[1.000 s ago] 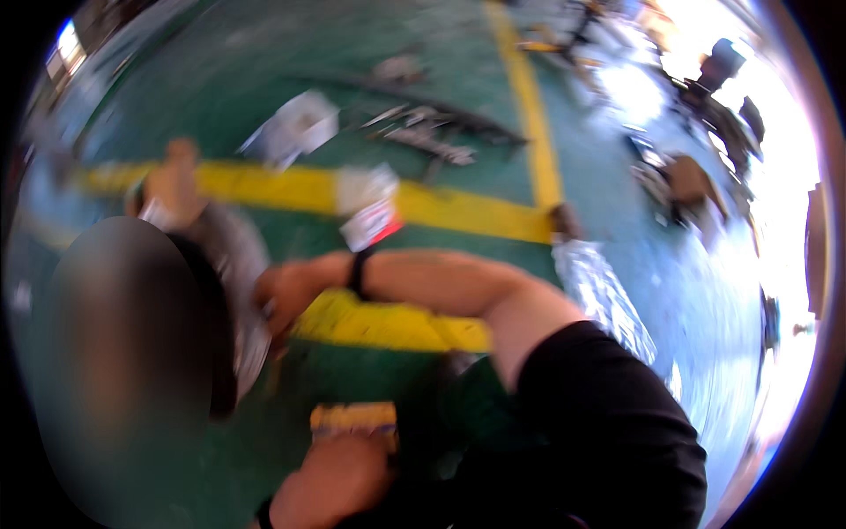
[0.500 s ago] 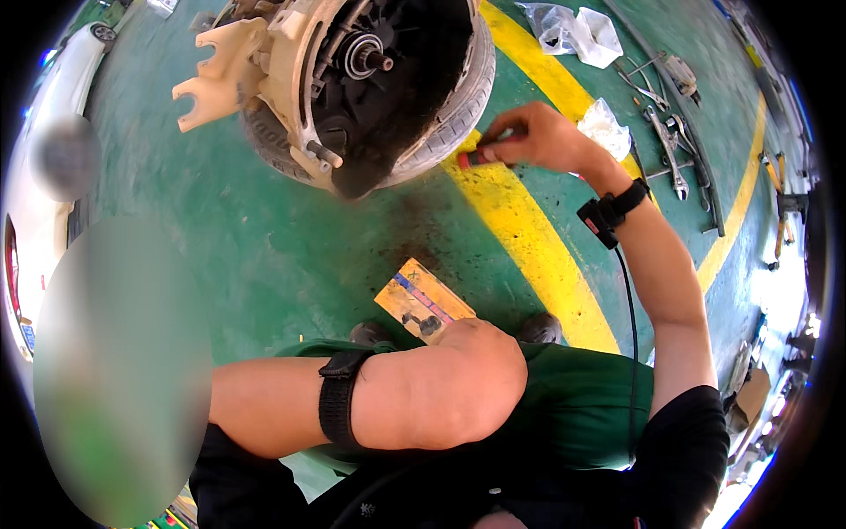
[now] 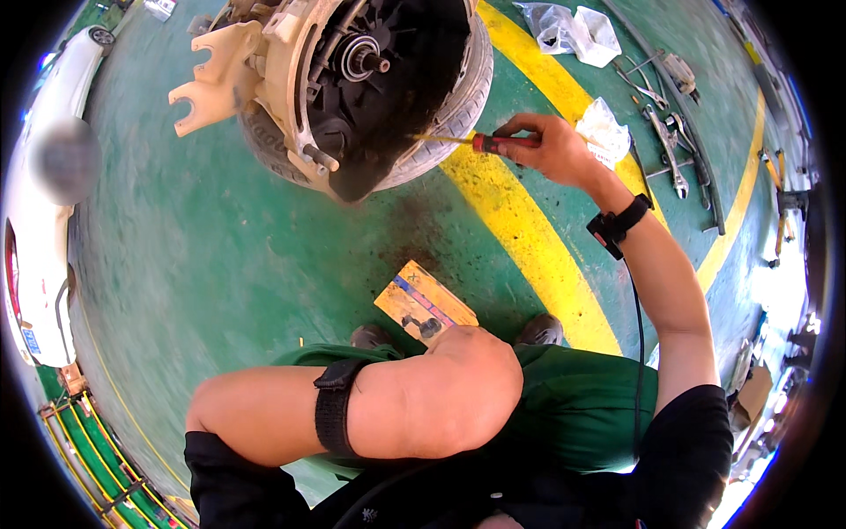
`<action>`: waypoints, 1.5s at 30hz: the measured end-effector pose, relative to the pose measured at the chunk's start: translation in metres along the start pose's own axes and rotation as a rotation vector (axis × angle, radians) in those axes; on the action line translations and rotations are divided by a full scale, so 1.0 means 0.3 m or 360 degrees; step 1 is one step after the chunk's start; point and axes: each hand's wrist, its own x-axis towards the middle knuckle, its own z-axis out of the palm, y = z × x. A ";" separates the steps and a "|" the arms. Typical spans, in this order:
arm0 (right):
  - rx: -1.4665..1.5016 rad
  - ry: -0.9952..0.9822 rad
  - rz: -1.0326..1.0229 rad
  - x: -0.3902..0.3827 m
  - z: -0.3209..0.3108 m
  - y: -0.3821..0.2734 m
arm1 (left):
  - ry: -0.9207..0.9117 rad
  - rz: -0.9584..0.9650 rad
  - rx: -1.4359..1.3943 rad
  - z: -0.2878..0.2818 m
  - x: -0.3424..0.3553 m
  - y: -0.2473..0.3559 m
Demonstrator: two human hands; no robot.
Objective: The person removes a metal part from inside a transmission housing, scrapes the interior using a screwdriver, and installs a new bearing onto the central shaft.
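In my right hand [image 3: 555, 152] is a screwdriver [image 3: 490, 143] with a red and black handle, my fingers closed around it. Its thin shaft points left, the tip at the dark lower rim of a gearbox housing [image 3: 304, 84]. Inside the housing a splined shaft [image 3: 374, 63] stands out of a round bearing. A tyre [image 3: 467, 115] supports the housing from below. My left forearm lies across my lap, and my left hand [image 3: 480, 348] bends down at its end, fingers hidden. Close by it, a yellow box [image 3: 421, 295] with a small dark part [image 3: 429, 327] on top sits on the floor.
Clear plastic bags [image 3: 551, 28] and a white container [image 3: 597, 37] lie far right. Wrenches [image 3: 665, 145] and a long bar [image 3: 701, 167] are on the floor at right. A white car [image 3: 40, 264] stands at left. A cable [image 3: 638, 353] runs down from my right wrist.
My right hand has shifted slightly right and down, and the screwdriver now points left at the housing with its shaft in view. My left arm has barely moved.
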 end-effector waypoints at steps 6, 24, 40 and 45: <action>-0.0093 0.0562 -0.0070 0.032 -0.064 0.035 | 0.0086 0.0062 -0.0021 0.002 0.013 0.007; 0.0425 0.0071 0.0242 0.001 -0.035 0.067 | -0.0253 -0.0044 -0.0122 -0.031 0.028 -0.002; -0.0006 0.0583 -0.0005 0.150 0.121 0.041 | -0.0418 -0.0127 -0.0125 -0.047 0.059 -0.004; 0.0205 -0.0116 -0.0040 0.098 0.125 -0.014 | -0.0429 -0.0267 -0.0126 -0.020 0.062 -0.002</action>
